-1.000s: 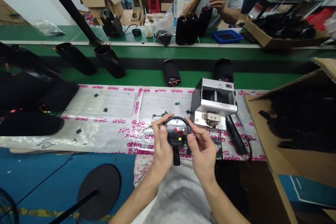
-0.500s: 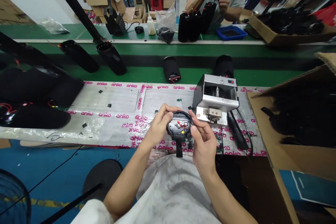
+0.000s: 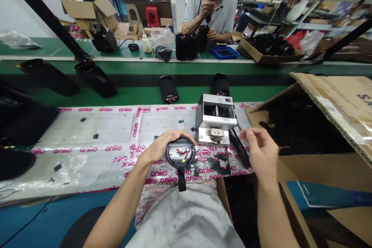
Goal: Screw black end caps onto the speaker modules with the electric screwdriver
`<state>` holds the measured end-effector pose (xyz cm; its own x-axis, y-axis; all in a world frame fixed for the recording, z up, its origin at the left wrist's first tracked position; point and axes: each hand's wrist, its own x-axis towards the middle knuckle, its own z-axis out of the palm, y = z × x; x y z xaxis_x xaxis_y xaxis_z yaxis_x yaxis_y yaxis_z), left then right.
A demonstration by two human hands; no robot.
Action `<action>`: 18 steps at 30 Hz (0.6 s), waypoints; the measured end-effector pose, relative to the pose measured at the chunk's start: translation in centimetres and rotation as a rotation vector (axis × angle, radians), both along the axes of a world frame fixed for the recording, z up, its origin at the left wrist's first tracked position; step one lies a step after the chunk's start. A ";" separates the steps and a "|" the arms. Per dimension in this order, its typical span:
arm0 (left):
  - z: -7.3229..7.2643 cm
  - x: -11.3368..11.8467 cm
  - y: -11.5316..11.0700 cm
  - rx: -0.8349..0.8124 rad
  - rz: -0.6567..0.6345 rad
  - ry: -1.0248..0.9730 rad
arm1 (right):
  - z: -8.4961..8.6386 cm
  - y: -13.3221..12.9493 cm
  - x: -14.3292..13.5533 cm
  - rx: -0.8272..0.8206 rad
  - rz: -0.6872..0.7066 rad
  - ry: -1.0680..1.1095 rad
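My left hand (image 3: 165, 143) grips the rim of a round black speaker-like housing (image 3: 178, 155), its open face turned up toward me. Red and black wires and a small yellow piece show inside it. A black strap (image 3: 181, 180) hangs from its near edge. My right hand (image 3: 263, 151) is in the air to the right, fingers loosely bent and apart, with nothing visible in them. Just left of that hand lies a black rod-shaped handle (image 3: 240, 149). A silver metal machine (image 3: 216, 118) stands beyond the housing, to its right.
Black cylinders (image 3: 168, 89) with wires lie on the green conveyor (image 3: 130, 93). At my right is an open cardboard box (image 3: 314, 166) of black parts. Larger black pieces (image 3: 26, 116) sit at the left. Across the line, a person (image 3: 212, 15) works beside a blue tray (image 3: 225, 52).
My right hand has let go of the round housing and moved right, past the silver machine. My left hand still holds the housing. The view has shifted to the right and tilted up.
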<state>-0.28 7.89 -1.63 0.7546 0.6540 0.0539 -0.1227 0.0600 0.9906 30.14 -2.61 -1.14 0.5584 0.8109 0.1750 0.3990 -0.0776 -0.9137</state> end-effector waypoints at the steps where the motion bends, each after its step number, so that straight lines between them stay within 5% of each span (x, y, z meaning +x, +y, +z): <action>1: 0.0 0.1 0.0 -0.001 0.001 -0.008 | -0.5 0.5 1.7 -0.070 -0.016 -0.029; 5: 0.0 0.1 0.1 -0.008 -0.003 -0.020 | -3.5 2.0 4.7 -0.241 0.041 -0.067; 8: 0.0 0.0 0.1 -0.008 -0.012 -0.001 | -4.1 2.1 5.4 -0.262 0.083 -0.012; 13: -0.1 0.1 -0.1 -0.036 -0.002 -0.018 | -0.9 0.3 6.6 -0.089 0.105 0.189; 18: -0.4 0.3 -0.1 -0.066 0.002 -0.041 | 4.4 -0.5 3.5 0.193 0.295 0.425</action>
